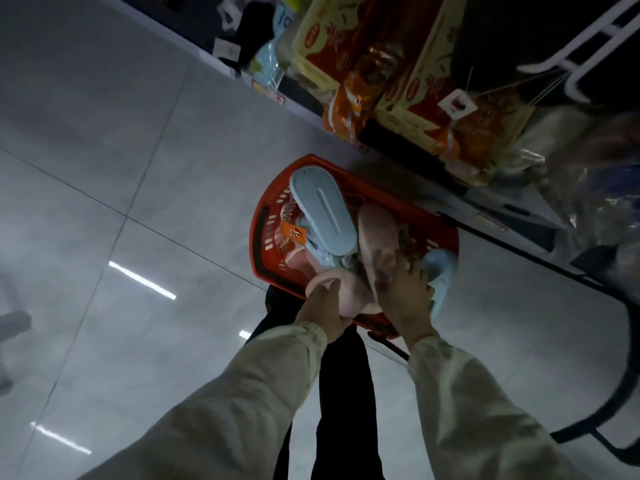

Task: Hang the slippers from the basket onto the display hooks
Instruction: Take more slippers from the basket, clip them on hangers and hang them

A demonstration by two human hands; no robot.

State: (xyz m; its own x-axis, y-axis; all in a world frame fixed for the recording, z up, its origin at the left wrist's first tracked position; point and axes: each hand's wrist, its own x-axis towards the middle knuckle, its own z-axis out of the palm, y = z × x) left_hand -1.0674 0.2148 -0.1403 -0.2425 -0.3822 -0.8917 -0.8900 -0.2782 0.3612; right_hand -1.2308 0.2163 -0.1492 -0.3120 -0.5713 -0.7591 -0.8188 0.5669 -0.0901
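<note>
A red plastic basket (273, 216) sits on the floor by the shelf base, filled with slippers. A light blue slipper (323, 213) lies sole up on top, with an orange tag (294, 233) beside it. My left hand (323, 311) grips the near end of a pink slipper (349, 292) at the basket's front rim. My right hand (407, 296) lies over a second pink fluffy slipper (377, 237), fingers spread on it. Another pale blue slipper (441, 271) pokes out at the basket's right corner. White display hooks (585, 39) show at the top right.
Shelves along the upper right hold red and yellow packaged goods (349, 39) and clear plastic bags (554, 161). A dark curved bar (623, 393) stands at the right edge. Grey tiled floor (121, 168) spreads to the left. My dark trouser legs (343, 393) stand behind the basket.
</note>
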